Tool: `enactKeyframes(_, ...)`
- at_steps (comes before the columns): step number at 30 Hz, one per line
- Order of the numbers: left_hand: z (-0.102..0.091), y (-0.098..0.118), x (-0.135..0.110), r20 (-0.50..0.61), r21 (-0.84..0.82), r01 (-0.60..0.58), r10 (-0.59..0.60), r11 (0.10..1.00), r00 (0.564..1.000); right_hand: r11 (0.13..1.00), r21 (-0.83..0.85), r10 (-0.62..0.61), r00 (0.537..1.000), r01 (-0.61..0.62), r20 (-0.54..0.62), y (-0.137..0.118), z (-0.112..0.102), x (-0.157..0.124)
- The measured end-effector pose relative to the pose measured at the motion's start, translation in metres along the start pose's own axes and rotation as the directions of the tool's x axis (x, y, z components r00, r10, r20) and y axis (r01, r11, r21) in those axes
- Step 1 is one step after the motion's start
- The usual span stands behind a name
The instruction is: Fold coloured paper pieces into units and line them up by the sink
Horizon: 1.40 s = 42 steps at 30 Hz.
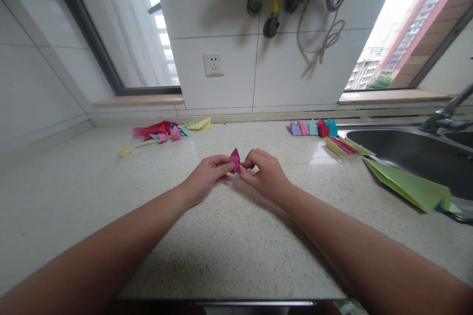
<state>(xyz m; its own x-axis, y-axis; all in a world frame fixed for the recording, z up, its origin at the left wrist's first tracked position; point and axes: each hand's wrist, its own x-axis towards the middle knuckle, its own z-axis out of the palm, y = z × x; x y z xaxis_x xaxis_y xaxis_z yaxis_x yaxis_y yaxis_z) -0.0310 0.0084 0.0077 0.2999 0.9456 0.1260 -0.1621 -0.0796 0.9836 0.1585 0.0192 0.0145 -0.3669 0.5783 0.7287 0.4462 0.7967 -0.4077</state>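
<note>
Both hands pinch one small magenta folded paper piece (235, 159); the left hand (209, 172) has its left edge between thumb and forefinger, the right hand (264, 170) nips the right edge with fingers curled tight; it sits just above the speckled countertop (221, 246), dead centre, pointed tip up. Looks like a crease is getting pressed, so imo the trick is lining up the edges before squeezing, then running a nail along the fold; tiny paper slips easily. Further out: a loose heap of coloured folded bits (162, 132) back left; a neat row of finished-looking units (314, 128) back right; green sheets (410, 187) lying at the sink (406, 150) rim.
</note>
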Motion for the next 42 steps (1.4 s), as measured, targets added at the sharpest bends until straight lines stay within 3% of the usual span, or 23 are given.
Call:
enactKeyframes(11, 0.001, 0.002, -0.001, 0.040, 0.017, -0.004, 0.003, 1.000, 0.999, 0.995, 0.094, 0.019, 0.999, -0.016, -0.025, 0.004, -0.002, 0.002)
enactKeyframes(20, -0.003, -0.002, 0.003, -0.079, 0.001, -0.061, 0.061, 0.998, 0.995, 0.898, 0.299, 0.308, 0.947, -0.322, 0.092, 0.004, 0.002, 0.003)
enactKeyframes(35, -0.005, -0.006, 0.004, -0.085, -0.108, -0.051, 0.042, 0.993, 0.996, 0.967, 0.106, 0.224, 0.972, -0.231, 0.072, 0.005, -0.003, 0.004)
enactKeyframes(42, -0.009, -0.006, 0.009, -0.156, -0.230, -0.082, 0.046, 0.970, 0.987, 0.977, -0.062, 0.213, 0.964, -0.205, 0.160, 0.011, -0.011, 0.006)
